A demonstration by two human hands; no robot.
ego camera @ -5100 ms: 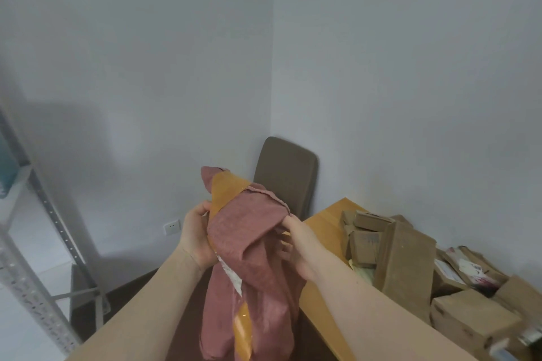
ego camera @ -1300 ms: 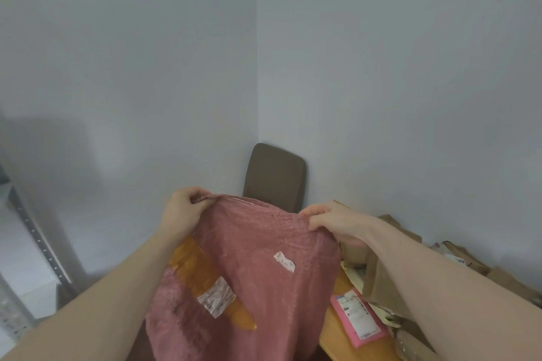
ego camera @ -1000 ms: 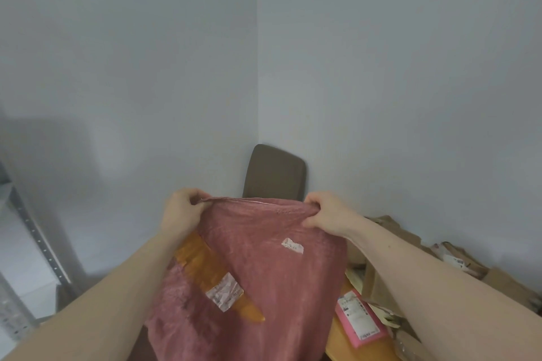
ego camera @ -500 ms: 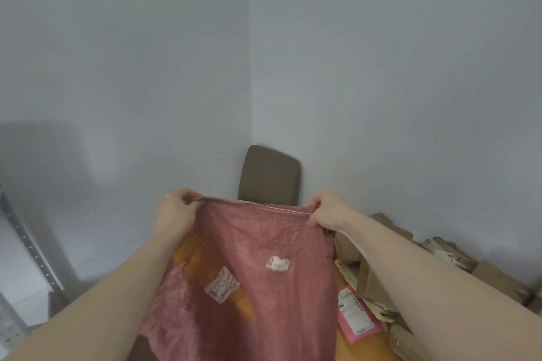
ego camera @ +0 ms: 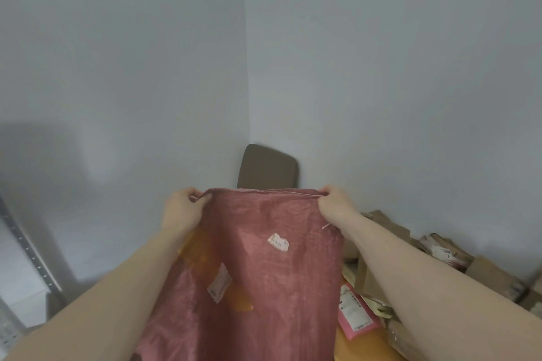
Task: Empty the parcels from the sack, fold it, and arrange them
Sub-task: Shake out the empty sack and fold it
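A metal rack [ego camera: 26, 246] is seen at left, a chair [ego camera: 268, 167] in the corner, parcels [ego camera: 356, 312] on the worktop [ego camera: 363, 347] at right. The sack [ego camera: 264, 272] is held up, its top corners pinched in the grip of the left hand [ego camera: 181, 209] and right hand [ego camera: 337, 205].

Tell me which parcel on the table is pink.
The flat pink mailer with a white label, beside the sack; the other parcels are brown cardboard or paper.

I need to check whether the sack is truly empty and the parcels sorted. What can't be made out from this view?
- Sack interior and bottom: head view, its own cloth and the lower edge hide them.
- Pink parcel label: too small to read.
- Cardboard boxes: partly behind the right forearm.
- Left hand and right hand fingertips: tucked behind the hem.
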